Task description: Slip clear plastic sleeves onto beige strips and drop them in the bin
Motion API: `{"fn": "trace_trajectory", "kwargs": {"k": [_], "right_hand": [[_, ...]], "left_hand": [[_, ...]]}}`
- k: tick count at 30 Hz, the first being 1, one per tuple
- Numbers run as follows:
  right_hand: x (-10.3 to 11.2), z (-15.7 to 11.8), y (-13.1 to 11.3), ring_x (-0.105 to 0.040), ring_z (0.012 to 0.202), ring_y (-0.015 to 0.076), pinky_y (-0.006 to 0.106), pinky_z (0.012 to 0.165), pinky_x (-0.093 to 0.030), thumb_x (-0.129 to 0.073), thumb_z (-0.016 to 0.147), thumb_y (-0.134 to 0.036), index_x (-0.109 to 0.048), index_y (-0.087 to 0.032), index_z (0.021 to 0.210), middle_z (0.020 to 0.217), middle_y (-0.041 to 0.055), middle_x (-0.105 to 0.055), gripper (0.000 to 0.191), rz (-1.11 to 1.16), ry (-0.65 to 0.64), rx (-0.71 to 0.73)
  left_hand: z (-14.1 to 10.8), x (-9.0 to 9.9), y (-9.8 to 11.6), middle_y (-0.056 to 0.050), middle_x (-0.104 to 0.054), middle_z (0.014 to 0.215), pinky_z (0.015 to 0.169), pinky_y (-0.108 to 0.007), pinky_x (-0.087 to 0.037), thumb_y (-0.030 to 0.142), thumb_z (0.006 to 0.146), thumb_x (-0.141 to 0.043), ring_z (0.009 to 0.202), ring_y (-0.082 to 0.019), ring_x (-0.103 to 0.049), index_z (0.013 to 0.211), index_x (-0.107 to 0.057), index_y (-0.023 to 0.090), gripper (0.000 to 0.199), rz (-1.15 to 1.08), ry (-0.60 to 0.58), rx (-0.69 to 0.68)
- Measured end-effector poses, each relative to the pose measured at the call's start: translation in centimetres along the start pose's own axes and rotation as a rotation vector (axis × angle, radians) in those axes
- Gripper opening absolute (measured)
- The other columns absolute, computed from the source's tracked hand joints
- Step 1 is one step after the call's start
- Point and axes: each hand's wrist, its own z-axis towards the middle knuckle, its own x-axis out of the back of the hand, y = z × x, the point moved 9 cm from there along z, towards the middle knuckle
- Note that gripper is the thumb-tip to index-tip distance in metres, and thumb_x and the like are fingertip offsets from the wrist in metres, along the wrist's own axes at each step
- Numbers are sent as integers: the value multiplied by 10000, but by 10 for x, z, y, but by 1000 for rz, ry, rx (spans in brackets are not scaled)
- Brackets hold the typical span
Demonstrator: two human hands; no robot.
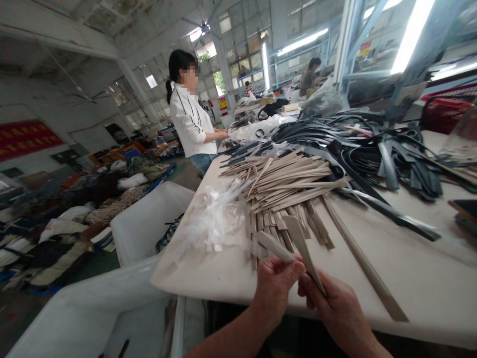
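- The pale worktop (pixel 410 278) runs ahead of the person and carries everything below; two white plastic bins stand off its left side, the nearer bin (pixel 85 308) just below the far one (pixel 149 199).
- A co-worker in a white jacket (pixel 190 119) stands farther along the worktop, both arms reaching towards it.
- A heap of black strips (pixel 372 149) sprawls across the far right of the worktop.
- A pile of beige strips (pixel 283 184) lies just ahead of the hands, with loose ends fanning towards them.
- Clear plastic scraps (pixel 216 219) lie beside that pile, on its left.
- One long beige strip (pixel 367 263) lies alone to the right of the hands, slanting towards the near edge.
- The left hand (pixel 276 293) pinches a short beige strip (pixel 274 247), whose long axis points up and left from the grip.
- The right hand (pixel 335 308) pinches a pointed beige strip (pixel 303 253) by its lower end; that strip rises up and left, crossing near the other, and this hand is the farther right.
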Motion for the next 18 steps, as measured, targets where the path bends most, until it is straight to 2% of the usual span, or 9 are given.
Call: {"fn": "trace_trajectory", "kwargs": {"k": [2, 4, 6, 8, 11, 14, 18], "right_hand": [[-3, 0, -2, -516, 423, 119, 214, 450, -408, -420, 970, -473, -573, -219, 661, 513, -31, -540, 428, -24, -23, 6], [-6, 0, -6, -510, 427, 124, 218, 452, -402, -416, 973, -466, -569, -221, 658, 498, -33, -520, 428, -53, -42, 14], [-10, 1, -9, -515, 432, 126, 220, 452, -403, -413, 974, -461, -565, -220, 660, 507, -31, -524, 423, -56, -55, 11], [-14, 3, -12, -517, 426, 123, 217, 450, -406, -422, 972, -451, -567, -219, 668, 509, -33, -529, 409, -43, -57, 14], [-23, 8, -16, -507, 407, 116, 211, 434, -403, -445, 965, -433, -573, -216, 669, 495, -37, -522, 389, -2, -59, 33], [-32, 10, -16, -510, 408, 111, 203, 423, -406, -461, 961, -422, -565, -210, 663, 508, -31, -533, 380, 48, -65, 30], [-45, 10, -17, -521, 408, 112, 203, 416, -431, -447, 966, -429, -570, -202, 721, 557, -17, -570, 355, 70, -83, 21]], "left_hand": [[1, 8, 13, -33, -662, 668, 541, -230, -455, 401, 719, -759, 555, -125, -582, 867, -707, 137, 307, -44, 53, -62], [4, 23, 35, -55, -708, 844, 656, -240, -489, 399, 700, -776, 696, -143, -637, 905, -701, 159, 324, -113, 169, -163], [7, 34, 47, -57, -711, 895, 680, -244, -496, 404, 690, -782, 709, -142, -645, 873, -701, 163, 313, -167, 252, -195], [7, 38, 44, -49, -702, 829, 643, -236, -489, 400, 680, -789, 646, -128, -628, 808, -694, 150, 297, -181, 291, -160], [-2, 39, 22, -40, -663, 717, 548, -215, -453, 417, 704, -767, 600, -124, -593, 789, -679, 136, 307, -179, 294, -90], [-14, 39, 5, -15, -605, 638, 409, -195, -359, 455, 742, -720, 509, -109, -515, 822, -664, 140, 330, -156, 267, -62], [-23, 41, 3, 9, -564, 600, 382, -184, -283, 469, 810, -646, 437, -65, -412, 841, -645, 148, 323, -101, 245, -96]]}}
